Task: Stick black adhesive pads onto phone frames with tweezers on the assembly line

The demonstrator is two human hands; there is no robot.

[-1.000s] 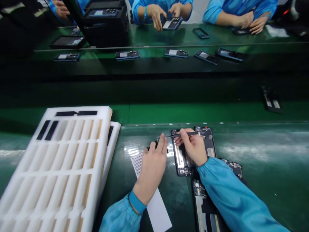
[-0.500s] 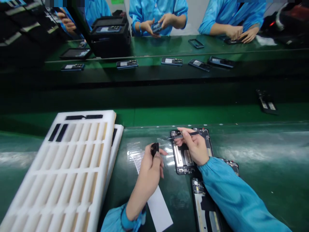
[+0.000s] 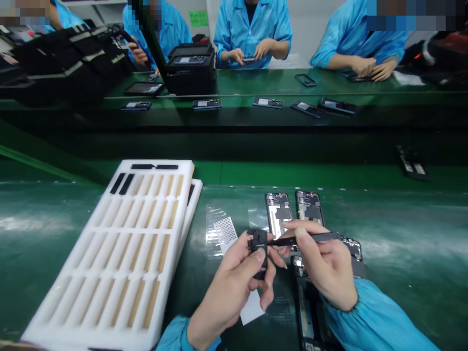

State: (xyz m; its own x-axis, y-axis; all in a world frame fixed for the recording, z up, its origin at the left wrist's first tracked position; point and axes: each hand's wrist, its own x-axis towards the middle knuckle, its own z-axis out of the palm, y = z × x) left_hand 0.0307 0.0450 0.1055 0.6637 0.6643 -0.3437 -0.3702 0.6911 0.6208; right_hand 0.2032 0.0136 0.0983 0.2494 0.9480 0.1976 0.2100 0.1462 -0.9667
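My left hand (image 3: pixel 234 280) is closed on a small black plastic phone part (image 3: pixel 259 239), pinched between thumb and fingers. My right hand (image 3: pixel 327 265) grips black tweezers (image 3: pixel 323 237), whose tips touch or nearly touch the upper part of that piece. Behind and under my right hand lie opened phone bodies with bare inner parts: one phone body (image 3: pixel 278 207) at the left, another phone body (image 3: pixel 309 204) beside it, and a nearer phone body (image 3: pixel 302 312) partly hidden by my sleeve. A white sheet with small dots (image 3: pixel 227 231) lies below my left hand, partly covered by it.
At the left, a white foam tray (image 3: pixel 126 228) with long slots, two holding black strips, rests on another tray. A belt beyond the bench carries several phones (image 3: pixel 268 102) and an opened phone body (image 3: pixel 412 163). Across it, co-workers in blue handle phones beside black bins (image 3: pixel 192 78).
My right hand has come down from the phone bodies, bringing the tweezers to the black part. My left hand has turned the part more into sight. The view has shifted too.
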